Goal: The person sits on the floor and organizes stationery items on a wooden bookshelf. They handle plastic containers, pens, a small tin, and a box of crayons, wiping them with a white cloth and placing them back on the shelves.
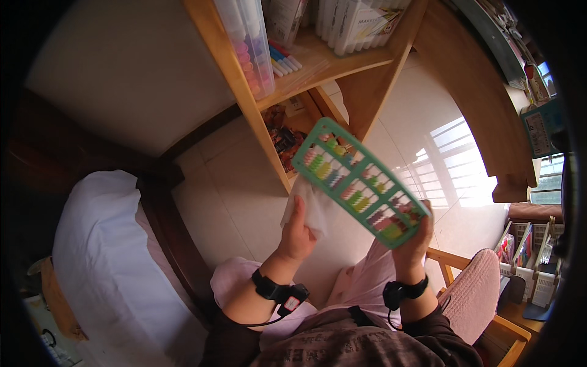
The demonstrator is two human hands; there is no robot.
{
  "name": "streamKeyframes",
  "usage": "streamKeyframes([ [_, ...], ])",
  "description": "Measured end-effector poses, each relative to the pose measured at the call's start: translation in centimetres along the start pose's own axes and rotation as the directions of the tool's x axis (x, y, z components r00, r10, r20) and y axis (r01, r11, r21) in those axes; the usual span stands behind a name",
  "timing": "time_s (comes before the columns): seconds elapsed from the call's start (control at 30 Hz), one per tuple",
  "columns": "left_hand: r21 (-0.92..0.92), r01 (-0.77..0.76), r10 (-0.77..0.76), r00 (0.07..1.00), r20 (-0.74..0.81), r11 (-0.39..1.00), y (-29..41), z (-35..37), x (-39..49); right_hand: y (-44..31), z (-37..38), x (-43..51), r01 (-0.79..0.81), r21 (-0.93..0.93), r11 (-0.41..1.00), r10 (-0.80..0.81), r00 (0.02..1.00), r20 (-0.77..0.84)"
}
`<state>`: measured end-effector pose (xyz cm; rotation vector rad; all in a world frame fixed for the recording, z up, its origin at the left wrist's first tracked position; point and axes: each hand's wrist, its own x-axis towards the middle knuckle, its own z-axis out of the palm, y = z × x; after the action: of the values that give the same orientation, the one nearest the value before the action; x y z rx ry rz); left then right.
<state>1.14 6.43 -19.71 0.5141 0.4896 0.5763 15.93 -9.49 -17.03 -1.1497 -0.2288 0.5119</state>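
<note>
My right hand (pixel 415 241) grips the lower end of a green plastic abacus (pixel 359 183), which tilts up to the left over the floor. Its frame holds rows of small coloured beads: pink, green, yellow, blue and purple. My left hand (pixel 298 236), thumb up, holds a crumpled white cloth or tissue (pixel 314 208) just below and left of the abacus. Part of the cloth lies behind the left hand's fingers and the abacus edge.
Ahead stands a wooden shelf (pixel 339 69) with marker sets (pixel 362 25), loose coloured pens (pixel 284 59) and a clear plastic case (pixel 250 50). A bed with a pale cover (pixel 105 257) is at left. A padded pink chair (pixel 474 293) and white baskets (pixel 543 286) stand at right.
</note>
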Motion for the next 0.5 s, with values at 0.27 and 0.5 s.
streamKeyframes([
  [0.27, -0.290, 0.083, -0.055, 0.993, 0.101, 0.953, 0.2, -0.7, 1.1, 3.3, -1.1, -3.4, 0.330, -0.450, 0.830, -0.056, 0.852, 0.521],
  [0.5, -0.047, 0.182, -0.165, 0.956, 0.241, 0.982, -3.8, 1.5, -1.1, 5.1, 1.4, -1.8, 0.146, -0.422, 0.895, -0.079, 0.982, 0.172],
])
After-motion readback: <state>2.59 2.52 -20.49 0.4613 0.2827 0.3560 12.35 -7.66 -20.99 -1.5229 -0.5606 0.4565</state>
